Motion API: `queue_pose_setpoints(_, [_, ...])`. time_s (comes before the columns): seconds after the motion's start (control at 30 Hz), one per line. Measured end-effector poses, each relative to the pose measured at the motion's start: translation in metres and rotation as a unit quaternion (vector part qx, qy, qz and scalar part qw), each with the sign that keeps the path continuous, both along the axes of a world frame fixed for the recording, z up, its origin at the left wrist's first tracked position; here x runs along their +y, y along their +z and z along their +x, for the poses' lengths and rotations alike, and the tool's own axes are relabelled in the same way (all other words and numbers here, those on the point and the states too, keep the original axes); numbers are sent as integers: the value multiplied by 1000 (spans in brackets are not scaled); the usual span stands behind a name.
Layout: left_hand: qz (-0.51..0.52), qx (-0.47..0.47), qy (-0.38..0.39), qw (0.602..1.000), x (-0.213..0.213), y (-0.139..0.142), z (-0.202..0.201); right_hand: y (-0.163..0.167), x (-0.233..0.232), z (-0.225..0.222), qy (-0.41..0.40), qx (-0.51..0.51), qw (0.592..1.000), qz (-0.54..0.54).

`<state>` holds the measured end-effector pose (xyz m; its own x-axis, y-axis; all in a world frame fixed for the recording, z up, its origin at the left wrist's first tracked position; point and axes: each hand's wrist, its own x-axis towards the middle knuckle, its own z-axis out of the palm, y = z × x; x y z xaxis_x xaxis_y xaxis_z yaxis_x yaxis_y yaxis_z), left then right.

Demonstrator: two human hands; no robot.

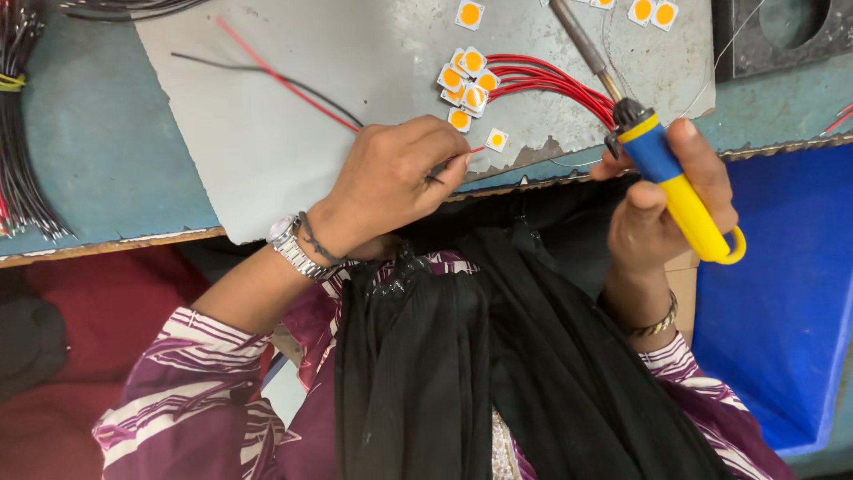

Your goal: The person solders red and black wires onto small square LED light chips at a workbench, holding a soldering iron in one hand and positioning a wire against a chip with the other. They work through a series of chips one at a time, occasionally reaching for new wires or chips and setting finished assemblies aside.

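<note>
**Soldering iron poised over a sheet of small square chips**

No packages, labels or signs show; the nearest to a container is a bright blue plastic bin (782, 302) at the right edge of the frame.

The right hand (666, 200) is clamped around a soldering iron with a blue and yellow plastic grip (675, 182), at centre right. Its long axis runs diagonally: the yellow loop end sits lower right, the metal shaft points to the upper left, tip out of frame at the top.

The left hand (391, 178), in the middle of the frame, is closed, fingertips pinched together on a thin red wire (284, 80) that runs away to the upper left. Just beyond the fingertips lies one small white square chip with an orange round centre (497, 139), apart from a cluster of like chips (466, 82) joined to a bundle of red wires (551, 82).

All lie on a grey scorched sheet (267, 160) over a teal workbench (89, 151). A bundle of black wires (18, 133) lies at the far left
</note>
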<state>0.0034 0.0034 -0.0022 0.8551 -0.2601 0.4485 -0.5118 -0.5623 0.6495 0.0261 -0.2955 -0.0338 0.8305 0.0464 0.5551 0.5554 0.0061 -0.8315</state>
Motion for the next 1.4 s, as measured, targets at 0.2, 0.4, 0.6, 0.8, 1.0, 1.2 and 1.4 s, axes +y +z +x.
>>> queue_pose_setpoints(0.2, [2,14,-5,1000,3,2,-4,25,38,7,94,52,988,-110])
queue_pose_setpoints(0.4, [-13,23,8,1000,13,4,-18,46,72,14,97,-107,930,-337])
queue_pose_setpoints(0.6, [-65,36,49,996,25,2,-28,33,87,7,27,-72,920,-385])
queue_pose_setpoints(0.8, [-71,24,54,996,28,2,-29,29,86,1,138,10,948,-286])
queue_pose_setpoints(1.0, [-31,12,31,999,29,1,-28,28,94,0,90,-86,929,-348])
queue_pose_setpoints(1.2, [-16,-3,2,1000,31,-9,-26,16,88,-4,141,-28,944,-297])
queue_pose_setpoints(1.4, [27,-32,-3,999,30,-16,-23,3,80,-5,190,0,951,-243])
